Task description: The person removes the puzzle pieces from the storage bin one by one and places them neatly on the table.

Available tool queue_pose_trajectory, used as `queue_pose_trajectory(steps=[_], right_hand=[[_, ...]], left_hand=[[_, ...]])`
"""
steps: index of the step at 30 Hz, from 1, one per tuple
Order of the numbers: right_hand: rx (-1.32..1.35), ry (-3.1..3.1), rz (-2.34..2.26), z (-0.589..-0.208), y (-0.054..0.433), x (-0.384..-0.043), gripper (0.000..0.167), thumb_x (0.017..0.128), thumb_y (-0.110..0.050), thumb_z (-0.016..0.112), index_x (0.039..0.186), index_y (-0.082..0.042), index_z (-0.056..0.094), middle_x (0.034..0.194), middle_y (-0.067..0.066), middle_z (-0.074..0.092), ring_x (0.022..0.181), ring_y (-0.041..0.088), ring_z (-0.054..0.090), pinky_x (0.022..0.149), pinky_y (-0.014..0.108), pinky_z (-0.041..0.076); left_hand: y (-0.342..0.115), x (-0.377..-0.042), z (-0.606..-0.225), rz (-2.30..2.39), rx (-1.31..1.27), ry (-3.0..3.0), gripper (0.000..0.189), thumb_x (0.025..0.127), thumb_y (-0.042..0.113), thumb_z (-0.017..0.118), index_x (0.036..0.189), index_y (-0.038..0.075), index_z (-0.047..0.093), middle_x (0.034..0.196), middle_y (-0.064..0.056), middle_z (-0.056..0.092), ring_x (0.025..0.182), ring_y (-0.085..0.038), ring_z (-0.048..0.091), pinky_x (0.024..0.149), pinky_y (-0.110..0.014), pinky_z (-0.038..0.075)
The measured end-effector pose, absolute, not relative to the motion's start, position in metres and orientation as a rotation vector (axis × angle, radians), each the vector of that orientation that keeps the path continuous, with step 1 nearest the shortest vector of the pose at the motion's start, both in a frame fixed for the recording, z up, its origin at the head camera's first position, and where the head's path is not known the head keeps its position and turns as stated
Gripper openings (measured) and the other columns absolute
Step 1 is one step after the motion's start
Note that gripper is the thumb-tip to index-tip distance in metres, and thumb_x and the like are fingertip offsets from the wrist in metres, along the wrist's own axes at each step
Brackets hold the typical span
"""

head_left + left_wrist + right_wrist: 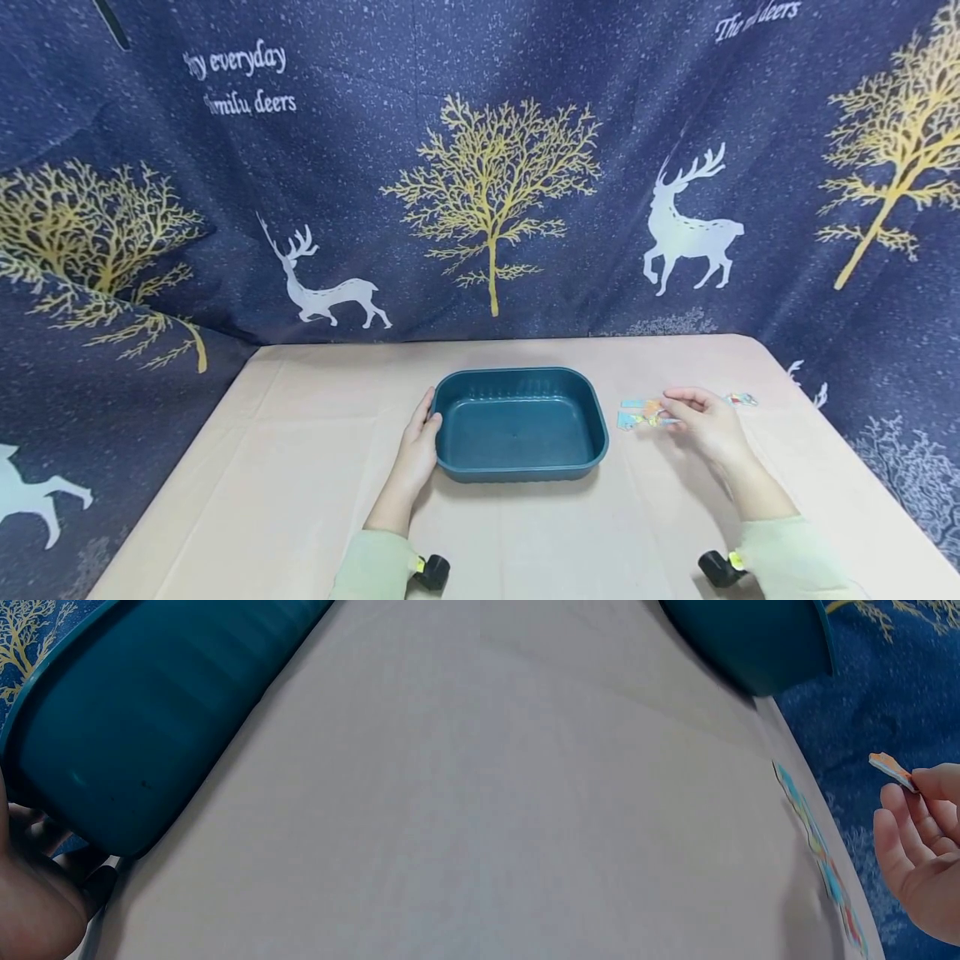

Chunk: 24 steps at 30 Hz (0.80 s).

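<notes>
A dark teal plastic basin (517, 433), rectangular with rounded corners, stands upright on the table with nothing inside. My left hand (417, 446) grips its left side, thumb at the rim and fingers against the outer wall; the left wrist view shows that wall (142, 742) close up. To the right of the basin, my right hand (708, 425) pinches a small flat orange puzzle piece (892, 771) between thumb and finger, held above the table. Beneath that hand lie colourful flat pieces (628, 421), light blue and yellow, partly hidden by the fingers.
Another colourful piece (742, 399) lies right of my right hand. A pale cloth covers the table (285, 483). Behind it hangs a dark blue curtain (525, 50) printed with deer and golden trees. Black wrist devices (432, 572) sit at both sleeves.
</notes>
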State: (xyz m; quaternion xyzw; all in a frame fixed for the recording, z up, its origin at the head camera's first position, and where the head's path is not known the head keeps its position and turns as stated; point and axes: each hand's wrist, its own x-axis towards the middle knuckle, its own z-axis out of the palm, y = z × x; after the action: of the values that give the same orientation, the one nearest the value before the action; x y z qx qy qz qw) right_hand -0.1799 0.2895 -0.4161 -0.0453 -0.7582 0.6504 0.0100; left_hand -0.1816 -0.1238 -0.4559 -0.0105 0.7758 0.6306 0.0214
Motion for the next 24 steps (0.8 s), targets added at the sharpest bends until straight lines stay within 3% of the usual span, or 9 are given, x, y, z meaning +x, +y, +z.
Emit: queue_pose_trajectory(steps=[3, 10, 24], right_hand=[[-0.180, -2.259, 2.121, -0.419, 0.299, -0.180, 0.008, 0.088, -0.014, 0.067, 0.093, -0.020, 0.064, 0.079, -0.011, 0.068, 0.072, 0.004, 0.067, 0.063, 0.020, 0.058], [-0.152, -2.092, 2.229, -0.424, 0.321, -0.176, 0.013, 0.088, -0.007, 0.066, 0.086, -0.020, 0.069, 0.075, -0.004, 0.071, 0.069, 0.007, 0.070, 0.063, 0.020, 0.058], [-0.332, -2.229, 2.062, -0.426, 0.356, -0.172, 0.019, 0.090, -0.014, 0.064, 0.079, -0.029, 0.068, 0.077, -0.020, 0.064, 0.066, -0.001, 0.068, 0.059, 0.019, 0.057]], left_hand=[[-0.124, -0.181, -0.456, 1.953, -0.032, 2.409, 0.051, 0.104, 0.023, 0.028, 0.153, 0.016, 0.015, 0.160, -0.006, 0.012, 0.147, -0.030, 0.009, 0.119, -0.051, 0.012], [-0.123, -0.181, -0.455, 1.964, -0.032, 2.406, 0.051, 0.104, 0.021, 0.029, 0.153, 0.015, 0.016, 0.160, -0.006, 0.013, 0.147, -0.030, 0.010, 0.119, -0.050, 0.012], [-0.124, -0.183, -0.457, 1.943, -0.039, 2.409, 0.051, 0.104, 0.022, 0.028, 0.153, 0.016, 0.015, 0.160, -0.006, 0.012, 0.147, -0.030, 0.008, 0.119, -0.051, 0.011]])
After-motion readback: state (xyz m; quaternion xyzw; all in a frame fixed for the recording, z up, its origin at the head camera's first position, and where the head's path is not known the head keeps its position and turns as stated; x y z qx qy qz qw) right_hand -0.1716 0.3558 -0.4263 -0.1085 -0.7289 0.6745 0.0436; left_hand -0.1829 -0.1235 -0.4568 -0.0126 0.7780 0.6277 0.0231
